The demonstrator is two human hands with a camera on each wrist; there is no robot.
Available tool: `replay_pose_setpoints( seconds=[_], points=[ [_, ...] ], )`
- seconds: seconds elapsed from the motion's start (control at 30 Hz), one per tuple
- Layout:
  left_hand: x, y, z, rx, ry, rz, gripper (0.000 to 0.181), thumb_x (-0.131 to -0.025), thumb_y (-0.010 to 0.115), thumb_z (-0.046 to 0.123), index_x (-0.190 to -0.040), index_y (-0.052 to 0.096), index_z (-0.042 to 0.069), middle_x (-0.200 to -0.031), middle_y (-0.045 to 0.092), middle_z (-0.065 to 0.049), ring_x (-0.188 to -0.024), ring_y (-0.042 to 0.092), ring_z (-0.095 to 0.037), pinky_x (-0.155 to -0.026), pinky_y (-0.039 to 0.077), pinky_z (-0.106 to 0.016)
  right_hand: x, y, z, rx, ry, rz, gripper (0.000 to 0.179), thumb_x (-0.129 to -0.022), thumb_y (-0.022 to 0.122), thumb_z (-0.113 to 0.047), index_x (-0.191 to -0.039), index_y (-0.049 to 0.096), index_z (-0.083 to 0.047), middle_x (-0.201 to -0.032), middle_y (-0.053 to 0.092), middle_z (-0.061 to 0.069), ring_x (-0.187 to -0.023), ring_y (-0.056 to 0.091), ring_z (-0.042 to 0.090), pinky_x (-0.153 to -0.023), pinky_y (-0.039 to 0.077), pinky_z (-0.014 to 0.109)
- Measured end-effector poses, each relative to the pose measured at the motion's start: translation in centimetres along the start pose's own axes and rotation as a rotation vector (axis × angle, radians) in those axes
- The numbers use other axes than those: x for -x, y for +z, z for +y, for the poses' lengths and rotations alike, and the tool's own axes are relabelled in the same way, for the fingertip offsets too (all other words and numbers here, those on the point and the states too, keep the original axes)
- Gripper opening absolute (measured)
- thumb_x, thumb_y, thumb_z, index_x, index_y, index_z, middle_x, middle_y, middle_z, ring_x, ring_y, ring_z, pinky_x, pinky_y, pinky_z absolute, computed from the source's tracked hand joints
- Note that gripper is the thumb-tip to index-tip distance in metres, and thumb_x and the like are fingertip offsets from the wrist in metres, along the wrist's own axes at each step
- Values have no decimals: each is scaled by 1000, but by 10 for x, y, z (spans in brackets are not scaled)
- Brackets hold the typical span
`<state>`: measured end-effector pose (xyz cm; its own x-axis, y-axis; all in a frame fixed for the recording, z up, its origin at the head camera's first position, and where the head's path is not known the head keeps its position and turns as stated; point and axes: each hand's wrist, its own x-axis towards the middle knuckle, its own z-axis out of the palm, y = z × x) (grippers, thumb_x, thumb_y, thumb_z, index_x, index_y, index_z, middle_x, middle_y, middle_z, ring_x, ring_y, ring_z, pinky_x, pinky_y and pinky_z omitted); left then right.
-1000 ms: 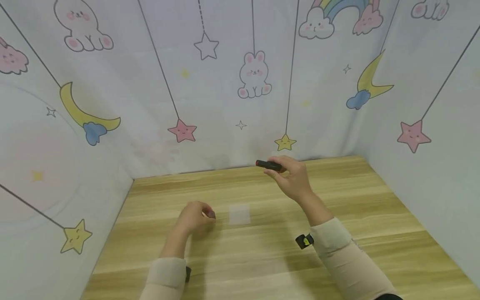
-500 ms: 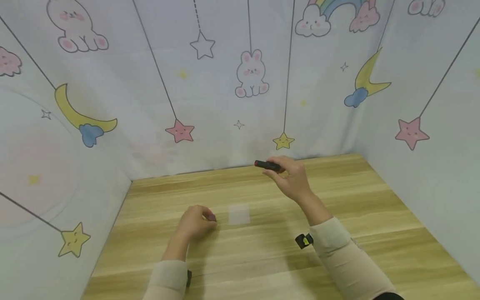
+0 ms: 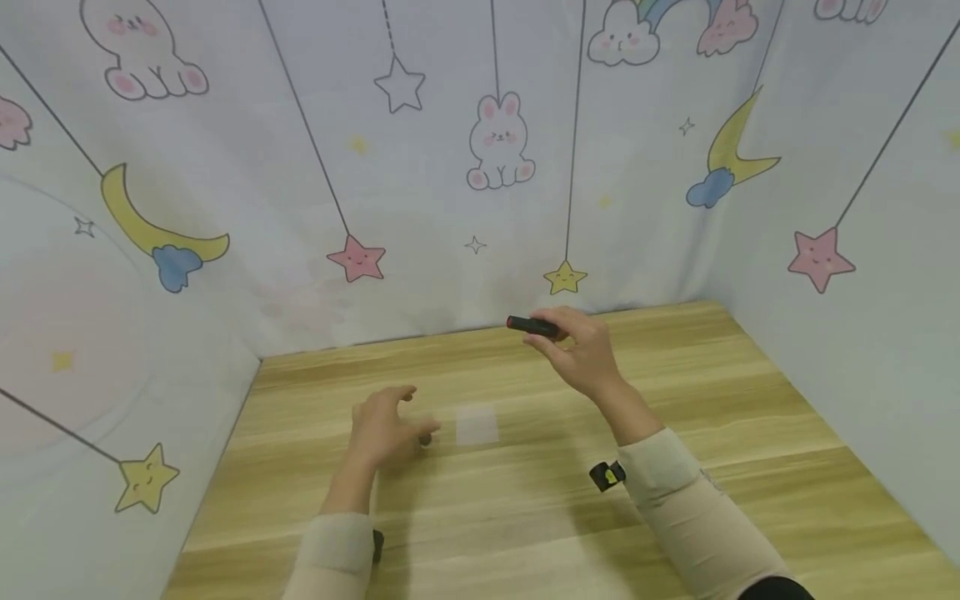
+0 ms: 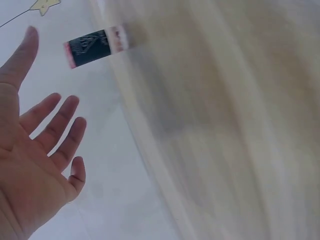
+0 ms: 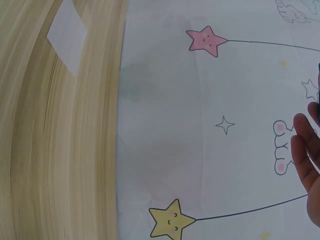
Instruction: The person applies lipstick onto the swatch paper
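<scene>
My left hand is spread open low over the table, thumb and fingers apart. Right by its thumb in the head view is a small dark piece. The left wrist view shows it as a small block with a black printed band and pinkish ends, slightly blurred, beyond the spread left hand and apart from the fingers. Higher up, near the back wall, my right hand pinches a black marker-like stick with a red end between thumb and fingers. Only fingertips show in the right wrist view.
A pale translucent square lies on the wood-grain table, between the two hands. White fabric walls printed with stars and rabbits enclose the table at the back and sides. A black wrist camera hangs at the right cuff.
My left hand has opened and let go of the small block it pinched before. The right hand keeps its grip on the marker-like stick, nearly still. The view has shifted slightly.
</scene>
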<state>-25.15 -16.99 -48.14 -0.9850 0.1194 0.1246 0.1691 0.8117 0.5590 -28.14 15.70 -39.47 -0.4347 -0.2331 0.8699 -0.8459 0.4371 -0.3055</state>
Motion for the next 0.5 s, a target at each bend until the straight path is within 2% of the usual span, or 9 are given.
replay_pose_setpoints(
  seconds=[0.1, 0.27, 0.4, 0.5],
  points=[
    [-5, -6, 8, 103, 48, 47, 76, -82, 82, 50, -139, 59, 6, -134, 64, -11, -128, 53, -36, -109, 30, -60, -1, 1, -2, -13, 9, 0, 34, -73, 89, -2, -103, 74, -1, -92, 74, 10, -72, 67, 19, -61, 55, 29],
    [-15, -14, 36, 335, 149, 81, 64, -86, 80, 45, -136, 61, 8, -132, 64, -9, -123, 56, -30, -105, 43, -53, -5, 3, -7, -32, 4, -10, 34, -72, 90, -2, -103, 74, 0, -93, 75, 11, -73, 68, 19, -62, 55, 28],
    [-22, -18, 61, 437, 237, 100, 51, -89, 80, 34, -131, 65, 9, -126, 67, -4, -116, 60, -25, -101, 44, -50, -7, 6, -12, -37, -3, -25, 33, -73, 89, -3, -102, 74, 1, -93, 75, 12, -73, 68, 19, -62, 56, 28],
    [-26, -20, 79, 516, 271, 99, 43, -91, 79, 27, -128, 67, 9, -122, 69, -3, -113, 62, -22, -99, 45, -50, -8, 9, -15, -50, 5, -30, 32, -74, 89, -2, -102, 74, 1, -93, 75, 12, -74, 68, 19, -62, 56, 29]
  ],
)
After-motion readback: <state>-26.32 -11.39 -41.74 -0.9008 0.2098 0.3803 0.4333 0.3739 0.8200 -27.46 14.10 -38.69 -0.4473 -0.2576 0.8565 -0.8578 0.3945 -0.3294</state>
